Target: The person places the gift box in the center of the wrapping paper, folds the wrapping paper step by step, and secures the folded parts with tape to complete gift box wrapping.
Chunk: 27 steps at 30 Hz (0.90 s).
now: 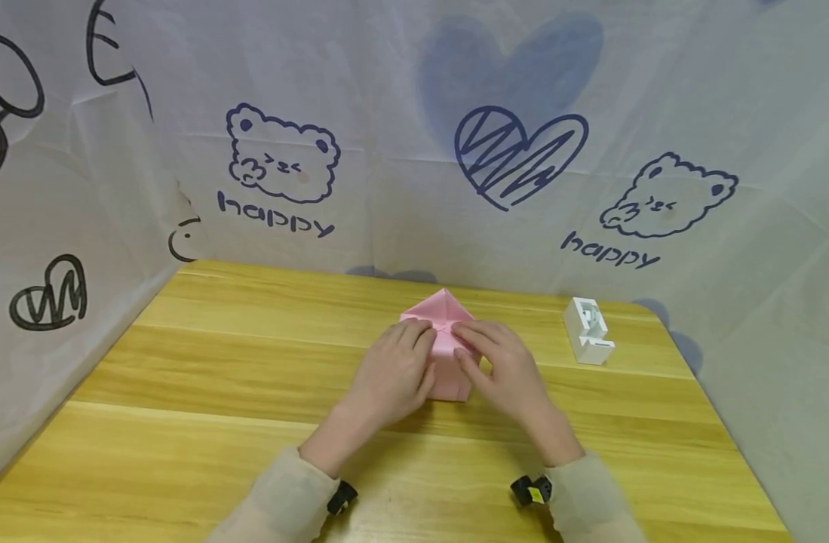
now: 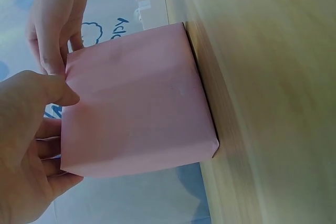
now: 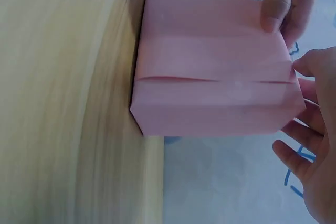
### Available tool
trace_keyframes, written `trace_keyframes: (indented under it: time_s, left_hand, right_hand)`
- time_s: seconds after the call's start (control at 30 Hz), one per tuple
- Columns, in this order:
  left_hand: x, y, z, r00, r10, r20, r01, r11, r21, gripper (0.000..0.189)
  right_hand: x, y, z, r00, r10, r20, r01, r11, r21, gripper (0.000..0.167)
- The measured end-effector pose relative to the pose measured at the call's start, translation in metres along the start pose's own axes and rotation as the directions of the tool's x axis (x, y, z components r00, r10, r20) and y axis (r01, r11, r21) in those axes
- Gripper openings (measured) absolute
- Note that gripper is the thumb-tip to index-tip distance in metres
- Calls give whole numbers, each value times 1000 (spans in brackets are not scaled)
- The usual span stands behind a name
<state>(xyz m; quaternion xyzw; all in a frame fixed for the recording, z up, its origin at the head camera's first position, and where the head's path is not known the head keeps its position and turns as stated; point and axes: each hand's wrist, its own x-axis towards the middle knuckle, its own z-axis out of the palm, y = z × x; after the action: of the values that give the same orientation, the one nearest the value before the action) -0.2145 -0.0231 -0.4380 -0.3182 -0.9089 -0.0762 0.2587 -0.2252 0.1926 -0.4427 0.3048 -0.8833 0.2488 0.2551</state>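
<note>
A box wrapped in pink paper point(image 1: 448, 377) stands on the table, a pointed paper flap point(image 1: 444, 303) rising at its far top end. My left hand point(image 1: 397, 369) holds the top left edge; in the left wrist view its thumb point(image 2: 64, 94) lies against the near face, fingers behind the top edge. From the other side my right hand point(image 1: 505, 369) pinches the top right edge between thumb and fingers. Both sets of fingertips meet close together over the folded top. A horizontal crease crosses the pink paper point(image 3: 210, 40) in the right wrist view.
To the right stands a small white tape dispenser point(image 1: 587, 332) on the wooden table point(image 1: 217, 422). A white cloth point(image 1: 387, 90) with bear and heart drawings hangs behind the table's back edge and along its sides.
</note>
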Motion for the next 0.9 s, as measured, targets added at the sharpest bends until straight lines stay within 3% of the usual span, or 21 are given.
trace_keyframes:
  time_s: [0.23,0.67,0.9]
  left_hand:
    - [0,0,-1,1000,-1,24,1,1000,-13,47]
    - [-1,-1,-2,1000,7,16,-6,1000,-27,45]
    - [1,-10,-7,999,-1,46,8,989,-149,45]
  right_hand:
    - [3,-4,7,998,-52,20,54,994,-90,37]
    - [2,-3,12,996,-92,-8,91,994,-58,33]
    - [2,0,15,997,-75,-11,74,996,-47,36]
